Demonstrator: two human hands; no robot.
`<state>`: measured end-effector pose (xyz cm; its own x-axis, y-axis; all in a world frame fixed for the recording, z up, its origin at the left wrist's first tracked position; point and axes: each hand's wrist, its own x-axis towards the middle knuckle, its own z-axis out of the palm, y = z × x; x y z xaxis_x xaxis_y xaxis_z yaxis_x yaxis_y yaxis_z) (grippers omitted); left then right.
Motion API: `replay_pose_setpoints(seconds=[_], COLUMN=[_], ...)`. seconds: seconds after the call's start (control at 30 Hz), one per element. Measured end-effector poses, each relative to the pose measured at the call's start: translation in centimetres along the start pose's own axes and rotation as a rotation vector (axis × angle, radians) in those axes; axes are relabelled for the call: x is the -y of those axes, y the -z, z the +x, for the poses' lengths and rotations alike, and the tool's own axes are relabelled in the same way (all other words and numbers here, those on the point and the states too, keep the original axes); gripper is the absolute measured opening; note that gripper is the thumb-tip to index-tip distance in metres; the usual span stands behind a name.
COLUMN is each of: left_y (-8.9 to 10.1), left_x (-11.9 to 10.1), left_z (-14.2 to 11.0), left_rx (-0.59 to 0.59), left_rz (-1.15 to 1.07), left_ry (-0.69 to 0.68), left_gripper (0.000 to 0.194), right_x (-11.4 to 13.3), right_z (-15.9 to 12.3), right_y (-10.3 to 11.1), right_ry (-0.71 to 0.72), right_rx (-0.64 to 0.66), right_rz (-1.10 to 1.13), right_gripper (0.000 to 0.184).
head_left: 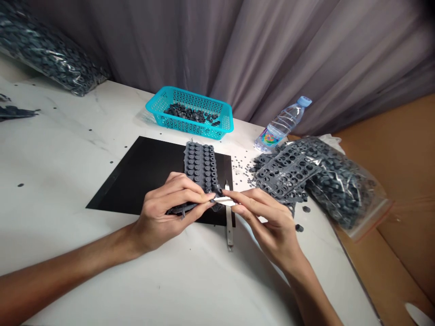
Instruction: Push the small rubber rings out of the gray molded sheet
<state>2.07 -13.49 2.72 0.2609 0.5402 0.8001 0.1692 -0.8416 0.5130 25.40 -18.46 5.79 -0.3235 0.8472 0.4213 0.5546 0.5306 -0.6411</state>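
A dark rubber flap [181,209] is pinched by the left hand [163,201], a white sliver [224,201] by the right hand [268,215]. Beyond, a studded rubber sheet [200,165] is aligned fore-and-aft.

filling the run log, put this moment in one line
left hand: holding dark piece | right hand: holding pale tool | knobbed sheet: over black mat | teal basket: small dark parts inside

The marbled tabletop [170,290] has a smooth, faint gloss. By its far edge, the basket [190,124] is perforated plastic and the water bottle [284,121] shiny clear plastic; by its right edge, the zip bag [350,192] is glossy film. The studded sheet [200,162] looks matt, rubbery.
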Motion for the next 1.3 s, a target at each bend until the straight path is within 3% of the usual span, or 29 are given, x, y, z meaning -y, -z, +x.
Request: replay_pose_setpoints(seconds=[1.3], left_y=[-0.32], left_x=[-0.06], left_z=[-0.02], left_rx=[-0.018], left_rz=[-0.026], left_ry=[0.006], left_gripper=[0.011], right_x=[-0.25], right_z=[-0.06], right_y=[-0.35], right_ry=[0.010], right_rx=[0.010], right_rz=[0.007], right_gripper=[0.041])
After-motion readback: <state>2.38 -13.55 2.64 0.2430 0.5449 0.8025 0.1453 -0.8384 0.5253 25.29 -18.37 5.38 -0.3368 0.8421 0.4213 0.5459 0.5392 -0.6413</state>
